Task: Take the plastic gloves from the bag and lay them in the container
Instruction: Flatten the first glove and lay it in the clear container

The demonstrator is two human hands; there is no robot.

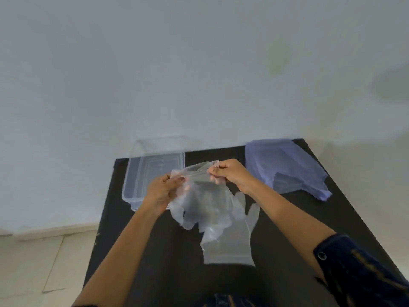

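A clear plastic glove (pixel 205 196) hangs between both hands above the black table (pixel 155 251), fingers pointing down. My left hand (pixel 162 191) pinches its cuff at the left corner, and my right hand (pixel 230 173) pinches the right corner. A second clear glove (pixel 230 240) lies flat on the table just below and to the right. The clear rectangular container (pixel 135 182) stands at the table's far left, partly behind my left hand. The bluish translucent bag (pixel 285 167) lies crumpled at the far right.
A white wall rises right behind the table. Pale floor tiles (pixel 33 262) show to the left. My dark blue sleeve (pixel 358 269) is at the lower right.
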